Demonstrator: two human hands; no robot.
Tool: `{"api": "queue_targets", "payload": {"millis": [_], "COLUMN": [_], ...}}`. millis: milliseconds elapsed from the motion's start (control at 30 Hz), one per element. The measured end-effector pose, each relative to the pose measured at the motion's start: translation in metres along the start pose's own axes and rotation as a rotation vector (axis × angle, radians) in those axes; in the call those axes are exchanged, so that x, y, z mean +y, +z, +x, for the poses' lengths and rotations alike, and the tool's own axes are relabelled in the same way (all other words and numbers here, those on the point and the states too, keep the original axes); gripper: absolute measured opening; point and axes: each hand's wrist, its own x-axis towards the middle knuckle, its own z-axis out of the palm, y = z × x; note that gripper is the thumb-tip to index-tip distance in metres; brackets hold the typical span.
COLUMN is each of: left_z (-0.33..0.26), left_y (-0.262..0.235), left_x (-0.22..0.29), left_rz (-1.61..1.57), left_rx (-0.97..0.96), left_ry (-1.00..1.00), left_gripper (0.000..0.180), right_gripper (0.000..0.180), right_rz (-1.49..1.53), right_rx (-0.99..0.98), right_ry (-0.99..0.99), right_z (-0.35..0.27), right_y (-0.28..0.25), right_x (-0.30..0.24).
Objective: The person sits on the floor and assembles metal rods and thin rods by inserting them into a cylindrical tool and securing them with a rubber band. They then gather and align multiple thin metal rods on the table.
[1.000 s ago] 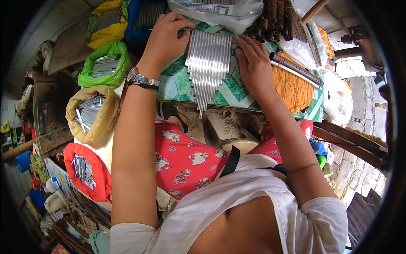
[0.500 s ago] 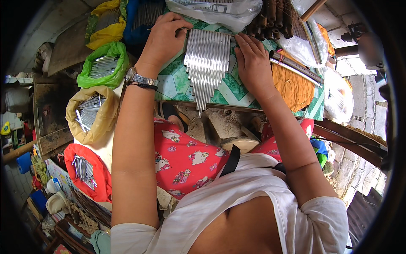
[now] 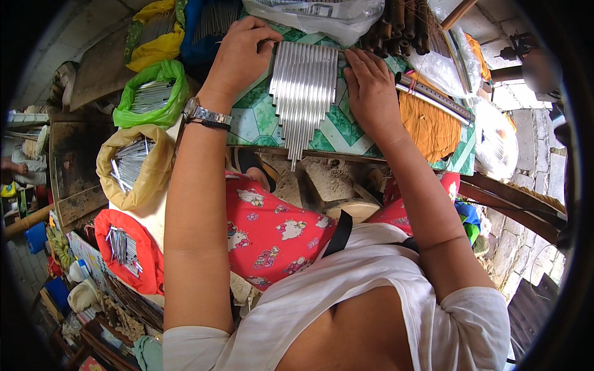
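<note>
A row of silver metal tubes [image 3: 304, 83] lies on the green-and-white patterned tabletop [image 3: 247, 127]. Their far ends line up evenly, while the near ends step down to a point at the middle. At the far left corner of the row, my left hand [image 3: 249, 55] is closed in a pinch, thumb against bent fingers. My right hand [image 3: 373, 93] rests at the far right corner, its fingers pressed together and curled down. A thin dark edge runs along the far ends between both hands. What either hand grips is too small to make out.
Bags of thin metal tubes stand at my left: green [image 3: 151, 93], tan [image 3: 133, 166] and red [image 3: 128, 250]. Right of the row lie a dark perforated tube [image 3: 436, 96] and orange cloth [image 3: 427, 127]. Brown tubes [image 3: 396, 28] and a clear plastic bag [image 3: 322, 18] are behind.
Both hands and the tube row stay almost in place. At the far left edge, part of another person has come into view.
</note>
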Motion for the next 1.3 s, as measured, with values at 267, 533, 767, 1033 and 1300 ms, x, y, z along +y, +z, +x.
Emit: {"api": "queue_targets", "payload": {"millis": [267, 533, 767, 1033, 1300], "left_z": [0.0, 0.0, 0.0, 0.0, 0.011], "left_y": [0.0, 0.0, -0.002, -0.01, -0.055], "left_x": [0.0, -0.001, 0.0, 0.005, 0.054], "left_rz": [0.031, 0.059, -0.004, -0.084, 0.292], "left_rx": [-0.002, 0.0, 0.02, 0.127, 0.575], "left_ry": [0.018, 0.032, -0.003, -0.108, 0.006], "left_gripper": [0.018, 0.02, 0.021, 0.019, 0.019], "right_gripper": [0.035, 0.035, 0.033, 0.032, 0.03], "right_rz": [0.001, 0.002, 0.026, 0.231, 0.035], "right_rx": [0.003, 0.004, 0.041, 0.226, 0.306], "right_ry": [0.0, -0.002, -0.011, -0.132, -0.14], "right_z": [0.0, -0.001, -0.001, 0.005, -0.014], "right_y": [0.0, 0.001, 0.003, -0.025, -0.137], "right_x": [0.0, 0.001, 0.003, -0.008, 0.051]}}
